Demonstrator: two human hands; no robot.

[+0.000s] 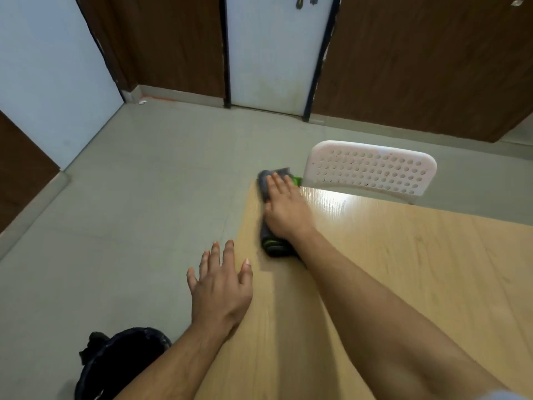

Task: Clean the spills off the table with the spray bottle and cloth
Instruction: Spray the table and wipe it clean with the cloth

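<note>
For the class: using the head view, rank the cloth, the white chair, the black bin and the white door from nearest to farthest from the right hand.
From the right hand:
1. cloth, directly under it at the table corner.
2. white chair, just beyond on the right.
3. black bin, on the floor, lower left.
4. white door, far back wall.

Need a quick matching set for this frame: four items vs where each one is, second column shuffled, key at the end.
Items:
1. cloth
2. left hand
3. white chair
4. black bin

Places:
A. on the floor, beside the table's near left edge
B. beyond the table's far edge, backrest showing
C. at the table's far left corner, under the right hand
D. fingers spread flat, at the table's left edge

Pairs: 1-C, 2-D, 3-B, 4-A
</note>
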